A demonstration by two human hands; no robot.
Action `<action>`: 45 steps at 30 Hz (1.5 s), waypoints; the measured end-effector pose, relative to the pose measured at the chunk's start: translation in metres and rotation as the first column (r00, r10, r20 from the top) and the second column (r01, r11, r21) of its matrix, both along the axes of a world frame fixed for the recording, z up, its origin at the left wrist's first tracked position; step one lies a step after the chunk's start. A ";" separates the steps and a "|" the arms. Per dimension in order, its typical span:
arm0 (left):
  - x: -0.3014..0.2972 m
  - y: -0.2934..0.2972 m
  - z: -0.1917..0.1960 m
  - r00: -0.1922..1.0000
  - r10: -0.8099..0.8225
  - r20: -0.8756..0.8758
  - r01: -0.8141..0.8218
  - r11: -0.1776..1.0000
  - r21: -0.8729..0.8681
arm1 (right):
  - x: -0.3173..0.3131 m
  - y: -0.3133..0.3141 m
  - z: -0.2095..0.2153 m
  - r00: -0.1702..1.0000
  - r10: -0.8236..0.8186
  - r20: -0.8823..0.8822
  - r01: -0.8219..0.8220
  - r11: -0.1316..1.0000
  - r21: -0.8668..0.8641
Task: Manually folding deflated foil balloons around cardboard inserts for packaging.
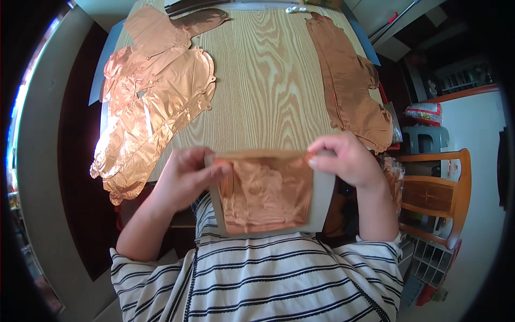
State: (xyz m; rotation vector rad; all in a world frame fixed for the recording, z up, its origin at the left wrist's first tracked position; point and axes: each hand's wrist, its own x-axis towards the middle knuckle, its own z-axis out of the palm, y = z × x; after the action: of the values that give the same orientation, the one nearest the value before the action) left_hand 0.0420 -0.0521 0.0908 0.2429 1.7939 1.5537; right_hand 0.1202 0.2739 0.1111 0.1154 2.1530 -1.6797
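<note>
Close to my body, at the near edge of the table, I hold up a folded copper-coloured foil balloon [271, 196] lying against a pale grey flat sheet [323, 198]. My left hand [190, 174] pinches its upper left corner, with the thumb across the front. At the upper right corner my right hand [346, 158] pinches the edge between thumb and fingers. The grey sheet shows past the foil on both sides; whether it is card or a bag I cannot tell. Its back is hidden.
Flat, crinkled copper foil balloons [155, 102] lie along the table's left side. More darker copper foil balloons [348, 80] lie along the right side of the wood-grain table [263, 80]. A small white object [296, 9] sits at the far edge. A wooden chair [434, 196] stands at right.
</note>
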 end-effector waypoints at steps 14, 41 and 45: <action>-0.078 0.077 -0.041 0.341 -0.285 -0.896 0.010 0.954 -0.300 | -0.104 0.031 -0.071 0.982 -0.020 0.187 0.018 1.000 0.015; -0.083 0.092 -0.074 0.368 -0.333 -0.868 0.208 0.940 -0.272 | 0.068 -0.022 -0.124 0.863 -0.426 0.271 0.504 0.695 -0.513; -0.080 0.088 -0.065 0.476 -0.362 -0.801 0.207 0.932 -0.298 | 0.067 -0.025 -0.111 0.897 -0.411 0.165 0.440 0.784 -0.438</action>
State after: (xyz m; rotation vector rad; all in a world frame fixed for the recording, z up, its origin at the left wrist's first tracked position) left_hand -0.0378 0.0362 0.0261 1.3727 2.4122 1.0578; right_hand 0.1870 0.2490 0.0002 0.5427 1.6921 -2.3708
